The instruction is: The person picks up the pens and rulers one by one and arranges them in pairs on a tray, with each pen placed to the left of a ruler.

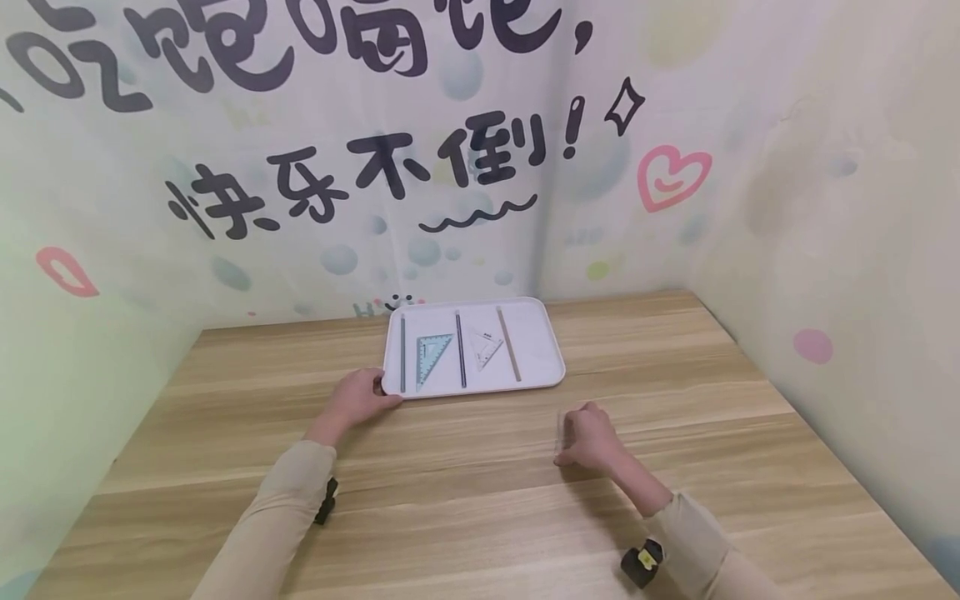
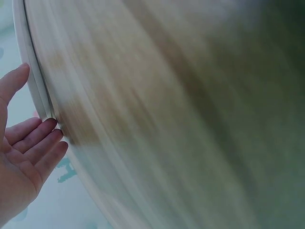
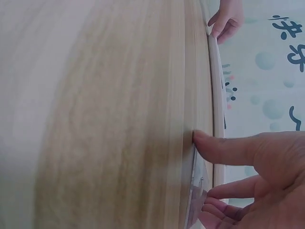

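Observation:
A white tray (image 1: 550, 350) lies at the back of the table. In it are a grey-green pencil (image 1: 403, 354), a blue-green set square (image 1: 431, 358), a dark pencil (image 1: 461, 350), a clear set square (image 1: 486, 348) and a brown pencil (image 1: 509, 346). My left hand (image 1: 360, 396) holds the tray's near left corner, thumb at the front edge and fingers at the side. To the right, in front of the tray, my right hand (image 1: 592, 437) pinches a thin clear plastic piece (image 3: 193, 202) between thumb and fingers, just over the table. Its full shape is hidden.
The wood-grain table (image 1: 450, 492) reaches back to a printed wall cloth (image 1: 300, 242) directly behind the tray. Pale walls border both sides. A small black device (image 1: 642, 562) sits by the right sleeve, another (image 1: 326, 502) by the left.

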`<state>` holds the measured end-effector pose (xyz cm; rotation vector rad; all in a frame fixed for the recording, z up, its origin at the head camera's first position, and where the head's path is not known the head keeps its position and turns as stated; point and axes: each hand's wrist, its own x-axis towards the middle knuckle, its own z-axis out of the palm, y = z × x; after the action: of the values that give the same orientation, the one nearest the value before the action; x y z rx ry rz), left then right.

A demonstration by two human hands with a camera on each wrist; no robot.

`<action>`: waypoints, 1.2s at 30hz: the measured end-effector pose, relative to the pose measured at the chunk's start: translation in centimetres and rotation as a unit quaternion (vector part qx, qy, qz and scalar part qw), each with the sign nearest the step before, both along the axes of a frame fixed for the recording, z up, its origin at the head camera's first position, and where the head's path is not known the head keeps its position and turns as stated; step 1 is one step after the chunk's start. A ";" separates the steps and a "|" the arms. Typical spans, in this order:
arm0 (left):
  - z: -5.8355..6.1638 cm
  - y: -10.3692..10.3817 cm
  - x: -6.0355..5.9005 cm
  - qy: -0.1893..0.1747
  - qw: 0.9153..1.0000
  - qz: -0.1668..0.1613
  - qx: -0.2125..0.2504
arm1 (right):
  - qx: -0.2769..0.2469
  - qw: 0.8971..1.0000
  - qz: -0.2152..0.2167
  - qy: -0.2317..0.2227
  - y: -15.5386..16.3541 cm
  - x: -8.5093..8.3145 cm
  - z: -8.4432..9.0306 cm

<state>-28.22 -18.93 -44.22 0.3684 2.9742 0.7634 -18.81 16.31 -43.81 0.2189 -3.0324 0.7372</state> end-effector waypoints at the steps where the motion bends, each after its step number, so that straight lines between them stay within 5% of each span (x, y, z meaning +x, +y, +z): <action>1: 0.0 0.0 0.0 0.001 1.000 -0.001 0.000 | 0.001 1.000 0.000 -0.001 0.0 0.1 0.1; 36: 0.3 0.1 0.3 -0.011 1.000 0.010 0.001 | 0.072 0.997 0.013 0.037 -1.2 0.7 -0.2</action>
<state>-27.96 -18.80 -43.97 0.3279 2.9621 0.7673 -18.11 15.12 -44.00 0.2821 -3.0197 0.5008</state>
